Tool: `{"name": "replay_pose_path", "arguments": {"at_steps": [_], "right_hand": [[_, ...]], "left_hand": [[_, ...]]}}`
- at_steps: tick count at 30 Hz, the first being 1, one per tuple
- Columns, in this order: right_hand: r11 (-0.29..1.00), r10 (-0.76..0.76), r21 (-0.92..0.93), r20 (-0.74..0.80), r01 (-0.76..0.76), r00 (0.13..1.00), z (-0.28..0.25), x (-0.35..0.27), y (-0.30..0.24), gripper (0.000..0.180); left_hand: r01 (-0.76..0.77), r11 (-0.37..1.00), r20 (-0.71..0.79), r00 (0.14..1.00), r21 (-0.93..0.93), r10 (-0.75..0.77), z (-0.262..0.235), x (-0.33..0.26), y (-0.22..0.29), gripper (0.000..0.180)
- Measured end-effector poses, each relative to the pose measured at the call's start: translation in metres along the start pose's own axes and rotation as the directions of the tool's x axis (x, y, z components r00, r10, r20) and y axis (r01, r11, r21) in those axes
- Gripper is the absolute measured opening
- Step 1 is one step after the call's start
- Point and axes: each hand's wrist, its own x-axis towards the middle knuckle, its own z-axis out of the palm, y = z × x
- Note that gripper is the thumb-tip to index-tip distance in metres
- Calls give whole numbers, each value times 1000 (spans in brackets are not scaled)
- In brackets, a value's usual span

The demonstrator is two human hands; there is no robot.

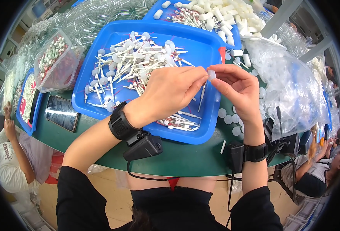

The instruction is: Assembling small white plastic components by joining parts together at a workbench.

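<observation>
My left hand (pixel 173 88) is closed in a pinch above the blue tray (pixel 87 73), its fingertips meeting those of the right. What it grips is too small to make out. My right hand (pixel 239 86) holds a translucent white disc (pixel 211 75) between thumb and fingers, over the tray's right edge. A thin white stick (pixel 202 98) slants just below the fingertips; whether it hangs from them or lies in the tray, I cannot tell. In the tray lies a heap of white sticks with discs (pixel 139 57), and white sticks with red wires (pixel 179 121) are near its front edge.
Loose discs (pixel 228 119) lie right of the tray, beside a clear plastic bag (pixel 293 84). A second blue tray (pixel 150 14) holds white cylinders. At left are a clear plastic bin (pixel 56 63) and a phone (pixel 61 112). Other people sit at both sides. Cables hang from my wrist devices.
</observation>
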Motion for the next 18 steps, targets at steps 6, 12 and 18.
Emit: {"name": "replay_pose_path", "arguments": {"at_steps": [6,12,18], "right_hand": [[1000,-18,2,3,18,1000,-1,0,-1,28],[1000,5,6,9,-5,1000,-3,0,-1,29],[1000,-10,15,24,10,1000,0,-1,0,28]], "left_hand": [[0,1000,25,1000,-13,1,-1,1,1,10],[-11,999,-2,1000,-37,10,0,0,1,9],[-2,1000,6,1000,-22,3,0,1,2,8]]}}
